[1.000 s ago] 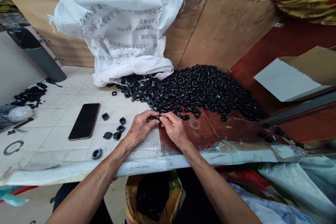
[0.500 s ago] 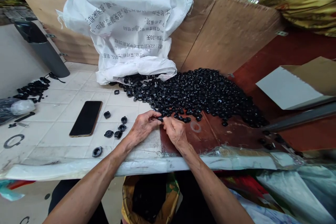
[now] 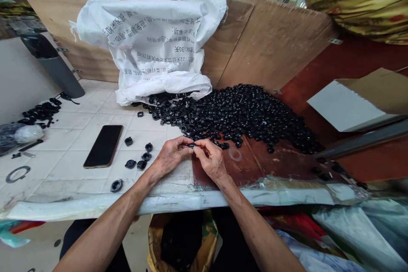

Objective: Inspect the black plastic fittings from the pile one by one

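From afar, I see the left hand [image 3: 171, 155] and right hand [image 3: 211, 160] pinching one small black part [image 3: 192, 145]; slipping fingers could lose it in the pile [image 3: 245, 112].

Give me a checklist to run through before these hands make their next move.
1. Left hand on the small black part: ok, pinched between thumb and fingers.
2. Right hand on the same part: ok, its fingertips meet the part.
3. Part's fine detail sound: cannot tell, fingers cover much of it.
4. Smartphone apart from both hands: ok, lying flat beyond the loose black parts on the left.
5. Pile of black parts contained: not ok, spread loose beside the white woven sack.
6. Yellow bag below the table edge open: ok.
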Motion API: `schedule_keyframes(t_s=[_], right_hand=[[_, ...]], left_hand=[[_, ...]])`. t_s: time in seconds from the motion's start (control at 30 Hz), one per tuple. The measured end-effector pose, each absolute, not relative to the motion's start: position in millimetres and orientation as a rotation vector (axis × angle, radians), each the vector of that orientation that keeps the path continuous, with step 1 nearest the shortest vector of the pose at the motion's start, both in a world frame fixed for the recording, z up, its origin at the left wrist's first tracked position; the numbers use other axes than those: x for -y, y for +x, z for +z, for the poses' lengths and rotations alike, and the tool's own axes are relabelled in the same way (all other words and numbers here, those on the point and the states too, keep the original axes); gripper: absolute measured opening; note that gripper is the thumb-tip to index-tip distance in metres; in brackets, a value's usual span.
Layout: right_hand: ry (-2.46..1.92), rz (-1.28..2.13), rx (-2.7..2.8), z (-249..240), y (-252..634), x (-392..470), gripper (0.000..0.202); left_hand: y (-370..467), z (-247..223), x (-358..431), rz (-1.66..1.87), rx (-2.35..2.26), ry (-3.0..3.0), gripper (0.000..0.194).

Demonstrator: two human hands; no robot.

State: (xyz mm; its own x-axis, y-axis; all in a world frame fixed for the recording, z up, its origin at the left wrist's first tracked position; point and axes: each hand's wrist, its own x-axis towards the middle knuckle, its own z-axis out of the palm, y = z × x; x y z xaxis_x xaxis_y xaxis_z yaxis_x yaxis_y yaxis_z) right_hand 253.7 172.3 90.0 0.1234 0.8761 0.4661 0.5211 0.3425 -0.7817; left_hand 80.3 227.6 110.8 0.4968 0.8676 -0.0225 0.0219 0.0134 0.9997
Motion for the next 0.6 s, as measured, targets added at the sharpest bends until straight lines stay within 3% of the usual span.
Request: schedule_keyframes(t_s=[0.2, 0.4, 0.6], right_hand=[[-1.334, 0.744, 1.329, 99, 232, -151, 0.018], [-1.351, 1.239, 0.985, 98, 196, -128, 0.044], [-1.276, 1.073, 1.216, 103, 185, -120, 0.025]], left_hand=[[61, 127, -208, 0.784, -0.881, 1.709, 0.026], [26, 118, -169, 0.901, -0.829, 2.155, 0.024], [13, 110, -158, 0.851, -1.026, 1.682, 0.029]])
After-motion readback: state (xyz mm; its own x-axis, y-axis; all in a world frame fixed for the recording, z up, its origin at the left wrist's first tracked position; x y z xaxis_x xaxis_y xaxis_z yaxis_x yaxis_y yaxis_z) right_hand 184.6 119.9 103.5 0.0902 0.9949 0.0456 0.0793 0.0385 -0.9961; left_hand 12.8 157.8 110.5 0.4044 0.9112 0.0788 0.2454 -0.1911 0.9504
